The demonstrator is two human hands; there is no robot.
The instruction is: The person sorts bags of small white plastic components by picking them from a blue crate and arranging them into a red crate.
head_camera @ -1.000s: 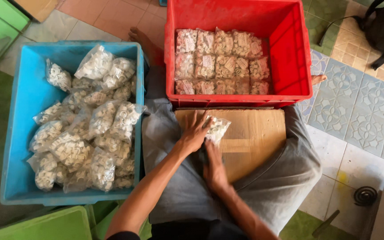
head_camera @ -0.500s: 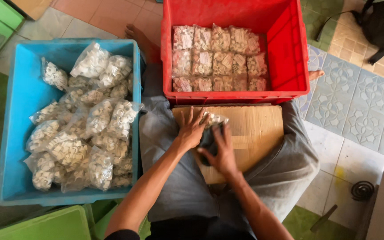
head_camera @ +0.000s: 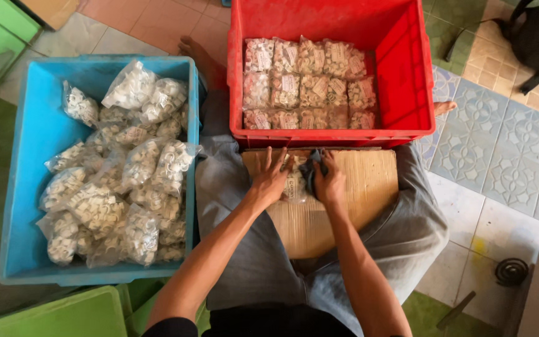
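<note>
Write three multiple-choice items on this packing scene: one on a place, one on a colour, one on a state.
1. Where does the board lie?
A. in the blue crate
B. on the person's lap
C. on the green crate

2. What colour is the crate with neat rows of bags?
A. red
B. blue
C. green

3. How is the bag on the board?
A. hanging in the air
B. pressed flat under both hands
C. lying untouched

Key: 1 B, the board rests across the trousered legs. 2 A, the tidy rows sit in the red crate, loose bags in the blue crate. 3 B, the left hand and right hand bear down on it.
</note>
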